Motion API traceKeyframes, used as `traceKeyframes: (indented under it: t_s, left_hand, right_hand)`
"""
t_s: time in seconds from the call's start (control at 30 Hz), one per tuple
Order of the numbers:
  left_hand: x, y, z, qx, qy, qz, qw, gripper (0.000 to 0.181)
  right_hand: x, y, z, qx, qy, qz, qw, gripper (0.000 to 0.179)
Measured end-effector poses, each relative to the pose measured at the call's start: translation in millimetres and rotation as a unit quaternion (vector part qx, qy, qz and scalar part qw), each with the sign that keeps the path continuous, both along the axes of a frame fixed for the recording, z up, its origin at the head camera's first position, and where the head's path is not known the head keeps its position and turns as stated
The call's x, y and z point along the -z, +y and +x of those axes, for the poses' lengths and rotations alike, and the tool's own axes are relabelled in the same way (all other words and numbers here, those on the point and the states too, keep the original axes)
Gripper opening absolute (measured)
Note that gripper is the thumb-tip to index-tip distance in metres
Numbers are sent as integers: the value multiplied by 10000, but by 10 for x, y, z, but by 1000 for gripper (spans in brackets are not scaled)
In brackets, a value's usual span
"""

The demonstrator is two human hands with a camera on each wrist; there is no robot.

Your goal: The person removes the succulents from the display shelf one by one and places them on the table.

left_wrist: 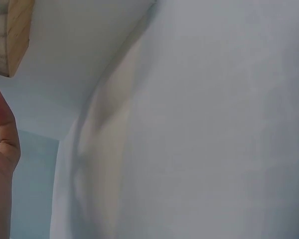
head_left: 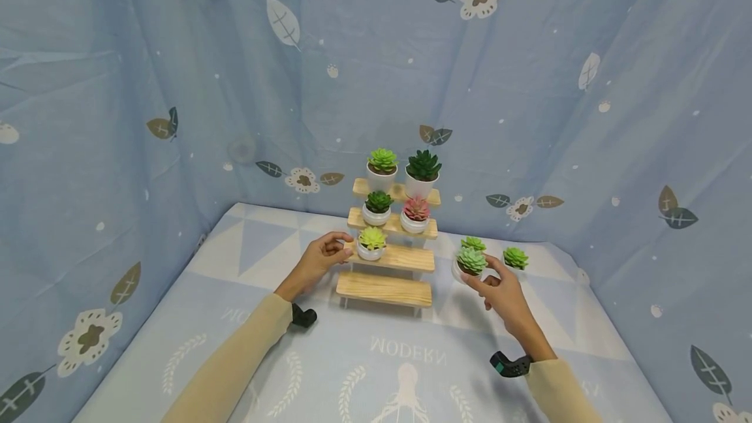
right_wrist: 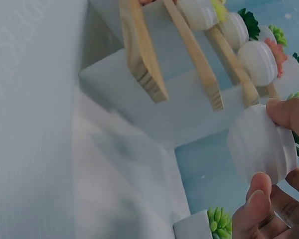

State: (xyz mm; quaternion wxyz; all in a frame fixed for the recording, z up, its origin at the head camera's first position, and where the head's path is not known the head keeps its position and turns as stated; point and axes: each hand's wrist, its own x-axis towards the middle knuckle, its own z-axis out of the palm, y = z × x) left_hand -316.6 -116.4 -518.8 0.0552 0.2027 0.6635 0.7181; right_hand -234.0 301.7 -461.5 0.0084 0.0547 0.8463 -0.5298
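Note:
My right hand [head_left: 499,289] holds a pale green succulent in a round white pot [right_wrist: 259,144], thumb on one side and fingers on the other. It is raised to the right of a stepped wooden plant stand [head_left: 384,289]. At the stand's left side is my left hand [head_left: 322,258], fingers bent, thumb and index fingertips apart beside the end of the second step from the bottom. Close to them, a yellow-green succulent [head_left: 371,243] sits on that step. In the left wrist view only part of the left hand [left_wrist: 2,134] shows, near a board end [left_wrist: 19,37].
Higher steps carry a dark green succulent [head_left: 378,207] and a pink one [head_left: 416,214]; the top has a bright green [head_left: 382,168] and a dark green plant [head_left: 422,172]. Two green succulents, one at the right [head_left: 515,258] and one behind the held pot [head_left: 472,243], stand on the table.

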Motion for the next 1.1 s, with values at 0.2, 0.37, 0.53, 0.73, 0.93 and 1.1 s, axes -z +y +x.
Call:
traceKeyframes:
  t_s: [0.2, 0.37, 0.53, 0.73, 0.93, 1.1]
  left_hand:
    - [-7, 14, 1, -46, 33, -43, 10000, 37]
    - [-17, 25, -1, -27, 24, 2, 10000, 36]
    - [-6, 20, 6, -2, -26, 42, 10000, 36]
    - [9, 6, 8, -23, -30, 11, 10000, 37]
    - [23, 0, 6, -13, -10, -4, 10000, 37]
    - [13, -1, -7, -57, 108, -30, 9999, 37]
  right_hand:
    - [66, 95, 11, 36, 15, 13, 10000, 96]
    - [131, 154, -7, 127, -48, 28, 9999, 98]
    - [185, 231, -30, 318, -208, 49, 9993, 101]
    - [291, 368, -34, 410, -199, 47, 9989, 101]
    - [346, 507, 14, 394, -246, 45, 9989, 103]
    - [367, 609, 22, 444, -255, 88, 9987, 104]
